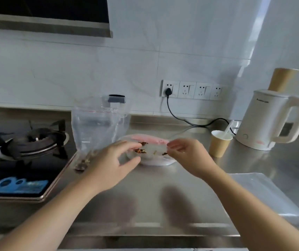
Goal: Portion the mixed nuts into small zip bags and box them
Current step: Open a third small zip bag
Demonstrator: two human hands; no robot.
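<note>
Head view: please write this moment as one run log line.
left hand: pinches small zip bag | right hand: pinches same bag | nuts: inside | large bag: upright

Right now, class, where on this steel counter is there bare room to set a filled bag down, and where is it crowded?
Free: the steel counter in front of both hands, between the gas stove and the flat plastic sheets. Crowded: the back strip, where the large nut bag, the small zip bag held between left hand and right hand, paper cup and kettle sit.
</note>
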